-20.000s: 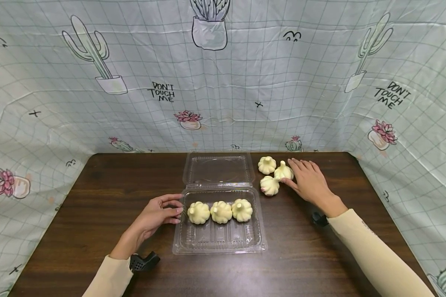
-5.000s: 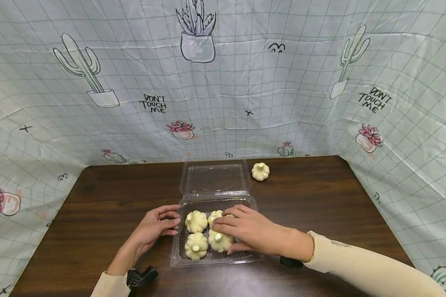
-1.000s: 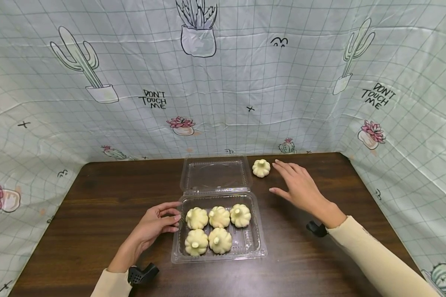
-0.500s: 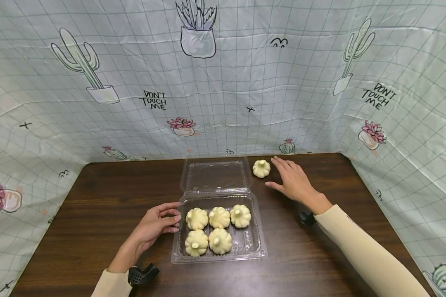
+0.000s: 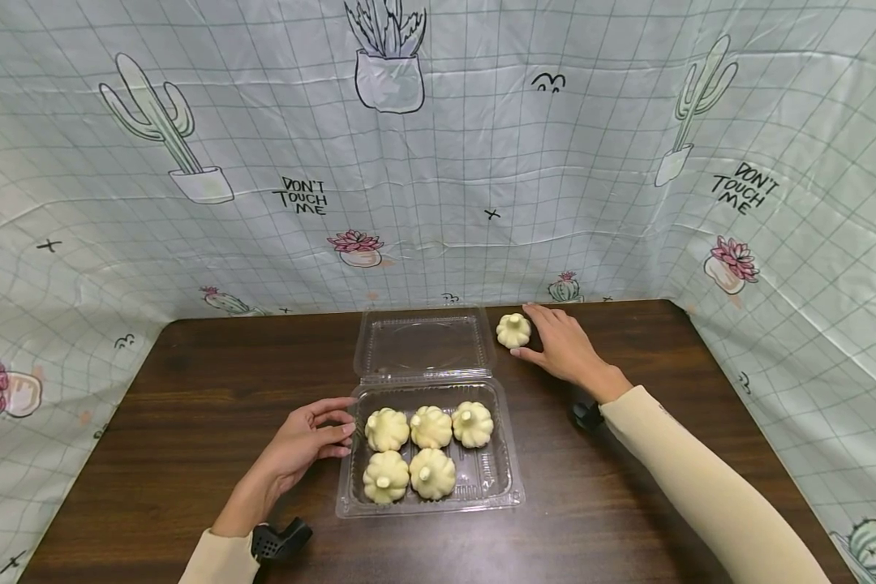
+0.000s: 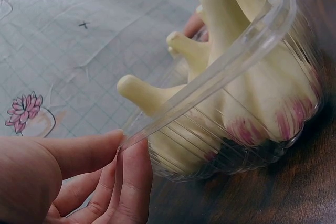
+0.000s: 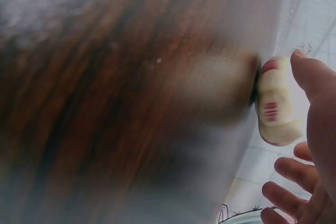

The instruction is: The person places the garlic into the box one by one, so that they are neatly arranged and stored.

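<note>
A clear plastic clamshell container (image 5: pixel 492 480) lies open, with several pale garlic bulbs (image 5: pixel 432 473) in its base, a row of three behind and two in front. My left hand (image 5: pixel 299 442) pinches the container's left rim between thumb and fingers, as the left wrist view shows up close. One more garlic bulb (image 5: pixel 513 331) sits on the table right of the lid. Beside it my right hand (image 5: pixel 565 345) has its thumb and fingers spread on either side; in the right wrist view the thumb (image 7: pixel 310 72) is close to the bulb, and contact is unclear.
The container's transparent lid (image 5: pixel 423 345) lies folded back toward the rear of the dark wooden table (image 5: pixel 226 389). A patterned cloth (image 5: pixel 438 170) hangs behind and along both sides of the table.
Two bulbs from the right have joined the three in the container since the oldest frame. Over the last second my right hand has moved left to the remaining bulb; my left hand stays put.
</note>
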The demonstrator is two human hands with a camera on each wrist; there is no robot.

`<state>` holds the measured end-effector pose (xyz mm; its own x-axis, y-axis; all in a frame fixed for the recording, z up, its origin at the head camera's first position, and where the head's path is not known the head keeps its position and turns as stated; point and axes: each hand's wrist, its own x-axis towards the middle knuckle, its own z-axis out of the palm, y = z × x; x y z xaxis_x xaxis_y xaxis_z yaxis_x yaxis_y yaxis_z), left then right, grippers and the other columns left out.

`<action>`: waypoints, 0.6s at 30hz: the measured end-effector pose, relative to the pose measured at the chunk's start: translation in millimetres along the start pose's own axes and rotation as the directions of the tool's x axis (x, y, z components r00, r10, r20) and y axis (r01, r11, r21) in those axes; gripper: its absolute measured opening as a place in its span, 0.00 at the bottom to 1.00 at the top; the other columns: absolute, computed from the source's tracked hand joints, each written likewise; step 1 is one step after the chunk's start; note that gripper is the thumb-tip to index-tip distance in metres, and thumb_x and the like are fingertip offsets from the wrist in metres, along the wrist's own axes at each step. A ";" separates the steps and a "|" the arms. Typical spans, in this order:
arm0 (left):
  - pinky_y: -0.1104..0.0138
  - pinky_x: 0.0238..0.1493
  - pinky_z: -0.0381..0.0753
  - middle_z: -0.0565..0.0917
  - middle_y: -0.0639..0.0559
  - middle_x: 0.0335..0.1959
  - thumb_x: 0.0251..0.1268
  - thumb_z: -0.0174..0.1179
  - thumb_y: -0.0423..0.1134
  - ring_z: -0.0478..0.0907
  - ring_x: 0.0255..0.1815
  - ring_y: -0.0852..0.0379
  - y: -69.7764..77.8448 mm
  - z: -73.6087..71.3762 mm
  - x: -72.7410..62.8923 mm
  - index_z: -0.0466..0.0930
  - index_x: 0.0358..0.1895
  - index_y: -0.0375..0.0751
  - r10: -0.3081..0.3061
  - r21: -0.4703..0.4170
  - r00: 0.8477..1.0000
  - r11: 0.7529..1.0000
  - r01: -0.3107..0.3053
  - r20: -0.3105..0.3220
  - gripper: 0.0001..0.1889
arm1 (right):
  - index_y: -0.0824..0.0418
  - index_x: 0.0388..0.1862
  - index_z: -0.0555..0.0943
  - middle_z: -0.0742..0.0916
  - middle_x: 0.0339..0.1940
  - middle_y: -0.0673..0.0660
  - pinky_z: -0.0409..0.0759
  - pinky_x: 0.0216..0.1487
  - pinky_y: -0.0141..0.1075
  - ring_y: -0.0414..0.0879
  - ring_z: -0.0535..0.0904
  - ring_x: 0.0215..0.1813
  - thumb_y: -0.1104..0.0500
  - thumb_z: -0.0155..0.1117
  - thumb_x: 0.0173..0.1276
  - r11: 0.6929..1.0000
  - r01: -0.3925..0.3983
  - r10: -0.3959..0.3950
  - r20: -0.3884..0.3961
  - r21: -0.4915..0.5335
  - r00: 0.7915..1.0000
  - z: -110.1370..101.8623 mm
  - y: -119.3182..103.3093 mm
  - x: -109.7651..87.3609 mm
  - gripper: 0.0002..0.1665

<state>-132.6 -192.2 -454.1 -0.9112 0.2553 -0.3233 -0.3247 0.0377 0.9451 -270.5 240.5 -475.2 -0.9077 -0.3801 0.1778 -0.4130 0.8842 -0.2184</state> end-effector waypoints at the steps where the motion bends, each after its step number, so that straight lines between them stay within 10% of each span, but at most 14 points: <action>1: 0.70 0.40 0.89 0.80 0.50 0.46 0.78 0.59 0.26 0.83 0.37 0.60 -0.1 0.0 -0.1 0.64 0.77 0.24 0.001 0.002 1.000 1.000 -0.001 -0.001 0.29 | 0.71 0.81 0.64 0.73 0.77 0.71 0.70 0.72 0.66 0.71 0.70 0.74 0.42 0.72 0.74 1.000 -0.002 0.002 0.002 0.004 1.000 0.3 -0.2 1.0 0.50; 18: 0.70 0.40 0.89 0.80 0.50 0.45 0.78 0.59 0.26 0.83 0.36 0.60 0.2 -0.5 -0.6 0.64 0.76 0.24 0.014 0.007 1.000 1.000 -0.014 0.003 0.28 | 0.68 0.79 0.69 0.79 0.72 0.69 0.71 0.70 0.64 0.68 0.73 0.70 0.45 0.72 0.74 0.999 -0.016 0.015 0.021 0.052 1.000 6.3 -1.5 11.6 0.45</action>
<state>-132.3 -192.8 -453.8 -0.9151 0.2585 -0.3095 -0.3098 0.0407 0.9499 -280.9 233.1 -478.9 -0.9152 -0.3723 0.1545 -0.4016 0.8749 -0.2706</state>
